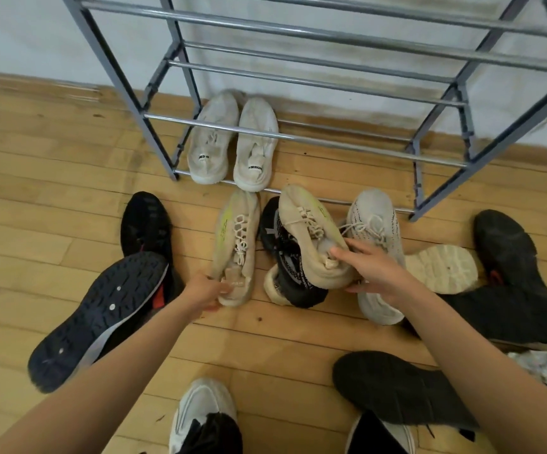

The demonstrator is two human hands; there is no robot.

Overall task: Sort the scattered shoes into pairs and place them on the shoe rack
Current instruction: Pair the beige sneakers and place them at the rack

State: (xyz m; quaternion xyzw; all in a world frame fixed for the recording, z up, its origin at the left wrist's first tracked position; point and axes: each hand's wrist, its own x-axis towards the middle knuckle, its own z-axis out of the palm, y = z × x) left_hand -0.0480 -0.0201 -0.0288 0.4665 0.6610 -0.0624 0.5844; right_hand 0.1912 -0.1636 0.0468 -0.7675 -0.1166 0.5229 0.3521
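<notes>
Left hand: the left hand (204, 291) was clamped on the heel of a beige knit sneaker with a yellow-green stripe (236, 247), which lay upright on the floor at centre frame.
Right hand: the right hand (372, 268) gripped the heel collar of the matching beige sneaker (311, 237), which was tilted on top of a black patterned sneaker (290, 273).
Rack: the grey metal-tube shoe rack (298, 139) filled the upper frame against the white wall; a pair of white sneakers (232, 142) sat side by side at the left of its lowest tier, the bars to their right bare.
Neighbours: a pale grey knit sneaker (375, 231) touched the right hand's shoe; a black sneaker lying sole-up (98, 319) was at lower left.
Open room: the wooden plank floor (52, 198) was free at left and between the forearms.
</notes>
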